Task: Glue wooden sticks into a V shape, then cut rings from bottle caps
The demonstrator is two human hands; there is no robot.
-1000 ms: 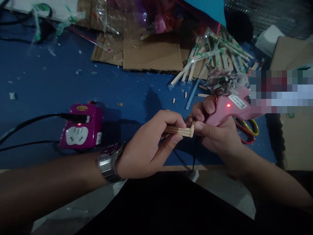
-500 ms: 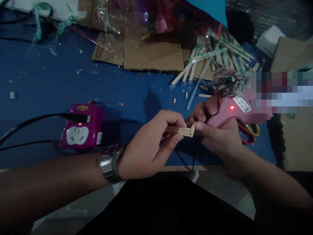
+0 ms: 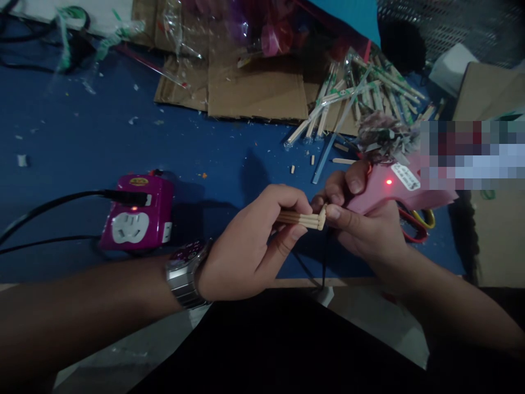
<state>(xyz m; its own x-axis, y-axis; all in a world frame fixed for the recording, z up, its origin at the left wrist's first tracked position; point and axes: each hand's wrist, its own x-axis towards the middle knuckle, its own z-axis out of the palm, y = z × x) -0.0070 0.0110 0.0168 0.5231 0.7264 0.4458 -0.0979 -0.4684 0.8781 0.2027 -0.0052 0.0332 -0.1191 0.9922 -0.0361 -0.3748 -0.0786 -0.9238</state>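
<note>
1. Left hand (image 3: 241, 246) is closed, pinching the sticks (image 3: 301, 220) between thumb and fingers above the worktop (image 3: 102, 120).
2. Crosspiece (image 3: 322, 218) sits across the sticks' right ends.
3. Right hand (image 3: 363, 221) is curled round the glue gun (image 3: 378, 191), thumb at the crosspiece.
4. Handles (image 3: 419, 238) show beside it.

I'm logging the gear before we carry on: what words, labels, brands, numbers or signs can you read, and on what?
Nothing is legible.
White label on the pink tool: too small.
Gold oval sticker and white side label on the purple socket block: blurred.
Watch dial: marks unreadable.
Stick wrappers: green print, unreadable.
</note>
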